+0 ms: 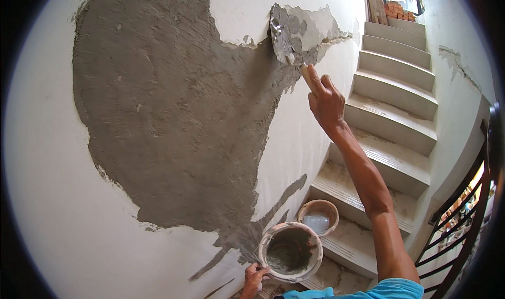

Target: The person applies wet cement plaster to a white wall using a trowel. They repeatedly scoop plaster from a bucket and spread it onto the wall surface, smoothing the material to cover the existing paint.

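Observation:
My right hand (327, 100) is closed around the handle of a trowel (282, 36), arm stretched far up along the wall. The metal blade, smeared with wet mortar, lies against the upper right end of a large grey mortar patch (173, 109) on the white wall. Low down, my left hand (254, 279) grips the rim of a round bucket (317, 262) at its left side. Grey wet mortar (289, 250) coats the inside of that bucket. Part of my left hand's fingers is hidden by the rim.
Behind the bucket, a smaller bowl (332, 215) holding cloudy water sits on a stair. Concrete steps (389, 117) climb along the right to stacked bricks (395, 9) and wooden boards (375, 4). A black metal railing (463, 220) curves at the lower right. The opposite wall has a crack (460, 67).

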